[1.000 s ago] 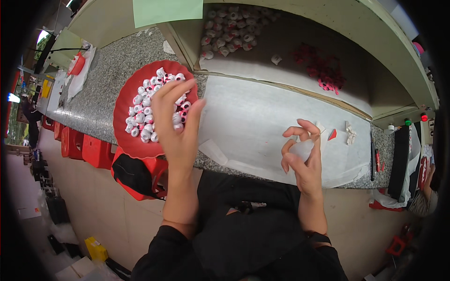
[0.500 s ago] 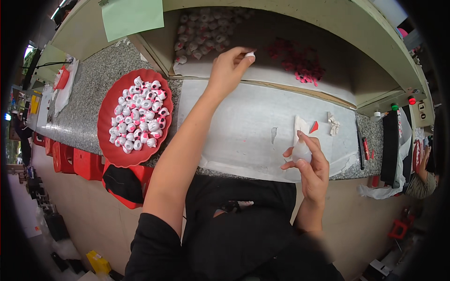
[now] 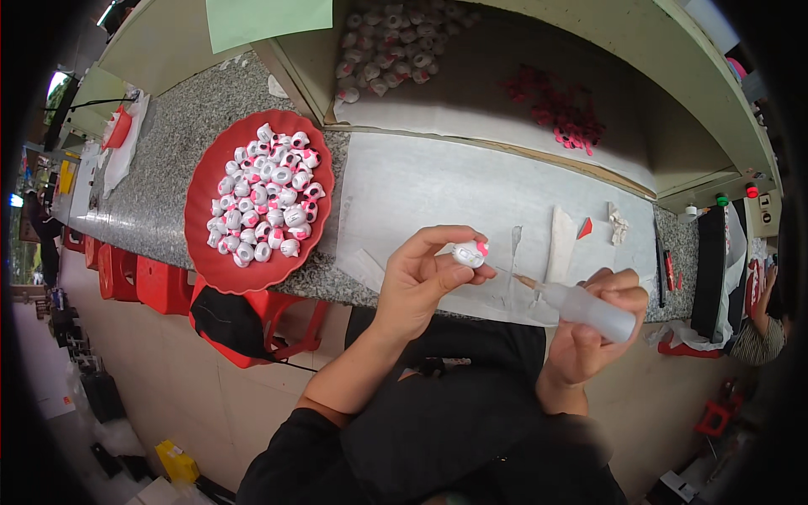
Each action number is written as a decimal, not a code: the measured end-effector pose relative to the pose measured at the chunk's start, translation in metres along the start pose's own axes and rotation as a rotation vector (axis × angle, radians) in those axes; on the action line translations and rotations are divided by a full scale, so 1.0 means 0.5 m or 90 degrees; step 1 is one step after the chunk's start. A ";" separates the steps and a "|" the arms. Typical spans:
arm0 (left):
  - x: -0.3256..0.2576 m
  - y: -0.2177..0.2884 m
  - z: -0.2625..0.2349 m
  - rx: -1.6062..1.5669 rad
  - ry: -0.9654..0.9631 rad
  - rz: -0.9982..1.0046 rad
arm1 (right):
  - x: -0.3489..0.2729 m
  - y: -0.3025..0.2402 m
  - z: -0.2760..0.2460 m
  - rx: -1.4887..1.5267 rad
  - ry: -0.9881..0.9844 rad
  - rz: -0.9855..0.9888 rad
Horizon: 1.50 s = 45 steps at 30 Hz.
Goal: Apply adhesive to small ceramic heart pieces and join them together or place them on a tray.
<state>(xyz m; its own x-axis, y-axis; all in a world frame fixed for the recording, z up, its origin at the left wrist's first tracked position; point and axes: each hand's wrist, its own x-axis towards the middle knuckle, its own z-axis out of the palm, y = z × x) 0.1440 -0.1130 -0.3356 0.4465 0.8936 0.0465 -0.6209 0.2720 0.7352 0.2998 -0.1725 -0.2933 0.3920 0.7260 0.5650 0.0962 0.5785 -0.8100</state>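
My left hand pinches a small white piece with a pink end over the near edge of the pale work mat. My right hand grips a clear squeeze bottle; its thin nozzle points left and its tip sits just right of the white piece. A red round tray full of similar white and pink pieces lies to the left on the speckled grey counter.
A recessed shelf behind the mat holds a heap of white pieces and a cluster of small pink parts. Paper scraps and a red bit lie on the mat's right. Red stools stand under the counter. Another person sits at far right.
My left hand came back from the far shelf to the near edge, now holding a white piece. My right hand, earlier holding a strip, now grips the squeeze bottle aimed at that piece.
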 end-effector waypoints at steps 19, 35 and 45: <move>-0.016 0.000 0.007 0.015 -0.018 0.011 | -0.035 -0.012 0.013 -0.078 -0.109 -0.139; -0.019 -0.001 0.008 0.010 -0.012 -0.007 | -0.042 -0.009 0.018 -0.099 -0.076 -0.175; -0.020 -0.004 0.008 0.120 -0.042 0.086 | -0.039 -0.011 0.018 -0.112 -0.084 -0.173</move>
<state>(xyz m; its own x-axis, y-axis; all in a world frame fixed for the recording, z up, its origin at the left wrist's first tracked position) 0.1437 -0.1238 -0.3348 0.4125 0.8904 0.1924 -0.5489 0.0744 0.8325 0.2837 -0.1865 -0.2984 0.2104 0.6030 0.7695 0.3421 0.6920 -0.6357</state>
